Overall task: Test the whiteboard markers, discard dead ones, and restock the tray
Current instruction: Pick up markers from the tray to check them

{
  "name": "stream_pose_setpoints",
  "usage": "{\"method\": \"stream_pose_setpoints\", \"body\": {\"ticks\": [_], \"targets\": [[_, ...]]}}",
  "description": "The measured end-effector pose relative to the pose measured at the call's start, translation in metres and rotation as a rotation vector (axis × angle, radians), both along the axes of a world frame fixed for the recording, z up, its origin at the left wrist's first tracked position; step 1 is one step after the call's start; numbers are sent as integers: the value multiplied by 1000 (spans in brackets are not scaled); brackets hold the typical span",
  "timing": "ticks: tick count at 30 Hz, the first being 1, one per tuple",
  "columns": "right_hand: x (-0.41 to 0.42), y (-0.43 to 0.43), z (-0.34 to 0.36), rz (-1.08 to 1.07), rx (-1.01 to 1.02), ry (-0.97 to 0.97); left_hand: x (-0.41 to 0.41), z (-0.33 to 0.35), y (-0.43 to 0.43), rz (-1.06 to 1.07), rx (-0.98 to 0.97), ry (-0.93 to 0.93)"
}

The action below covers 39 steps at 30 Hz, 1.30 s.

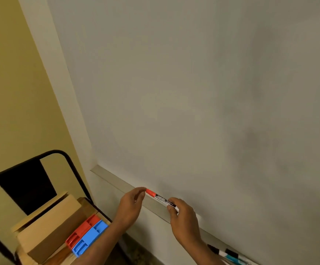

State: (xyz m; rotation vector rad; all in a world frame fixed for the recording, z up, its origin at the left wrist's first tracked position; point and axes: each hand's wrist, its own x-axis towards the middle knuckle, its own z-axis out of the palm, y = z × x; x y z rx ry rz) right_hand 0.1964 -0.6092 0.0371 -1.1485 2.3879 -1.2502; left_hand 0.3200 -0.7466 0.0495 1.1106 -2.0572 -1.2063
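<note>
A: How far along does it look?

B: Early, I'd say. The board (193,92) has grey smudges but no fresh test stroke that I can see, and nothing seems to have been discarded. No bin is in view.

A: What is on the chair (59,155)?

B: A cardboard box (56,222) with its flap up; I can't see what is inside it. Just beside it are a red case (81,229) and a blue case (90,240), and I can't tell what they hold.

A: And the tray (113,180)?

B: It is mostly bare. A few other markers (226,254) lie at its far right end, so testing and restocking are still to do.

A: And the hands?

B: The left hand (132,203) pinches the red cap end of the marker (160,198), and the right hand (182,217) grips the other end of the barrel. The marker is held level just above the tray, close to the board. The cap looks to be still on, so uncapping is probably the step in hand.
</note>
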Motion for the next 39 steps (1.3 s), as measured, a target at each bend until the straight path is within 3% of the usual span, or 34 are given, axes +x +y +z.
{"method": "stream_pose_setpoints", "body": {"ticks": [11,20,39], "targets": [[9,-123,-70,36,223,20,15,-73,-102,-151,-343,-358],[10,-166,-108,25,260,30,19,-111,-135,-260,-369,-608],[24,-222,-158,-14,278,135,37,-146,-168,-317,-291,-592]]}}
